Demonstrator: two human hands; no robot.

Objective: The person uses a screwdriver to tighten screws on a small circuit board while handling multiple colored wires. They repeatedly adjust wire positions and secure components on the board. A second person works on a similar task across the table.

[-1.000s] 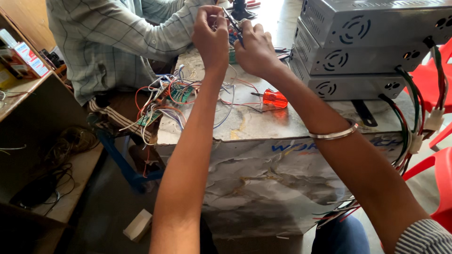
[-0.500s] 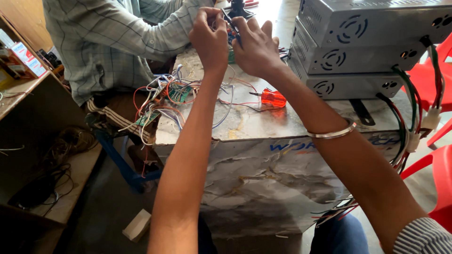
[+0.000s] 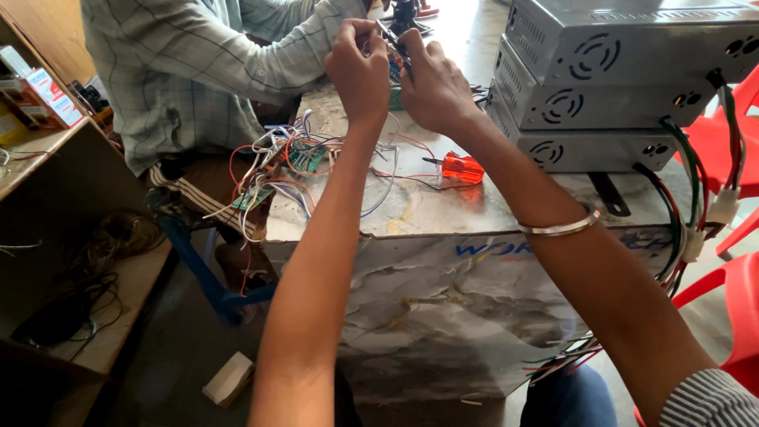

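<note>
My left hand [image 3: 362, 73] and my right hand [image 3: 433, 85] are raised close together over the far part of a marbled table [image 3: 443, 209]. Both pinch thin wires and a small dark part [image 3: 394, 41] between the fingertips; what the part is stays too small to tell. A metal bangle [image 3: 563, 228] circles my right wrist. Below my hands lies a tangle of coloured wires with small green circuit boards [image 3: 296, 158]. A screwdriver with an orange handle [image 3: 458, 168] rests on the tabletop near my right forearm.
Three grey metal boxes with vent slots [image 3: 601, 87] are stacked at the table's right, with wire harnesses [image 3: 696, 205] hanging off their ends. A person in a checked shirt [image 3: 198, 71] sits across. Red plastic chairs [image 3: 735, 292] stand right; a wooden shelf [image 3: 47, 150] left.
My hands have stayed together on the wires, shifting only slightly. The view has drifted a little; nothing else has visibly moved.
</note>
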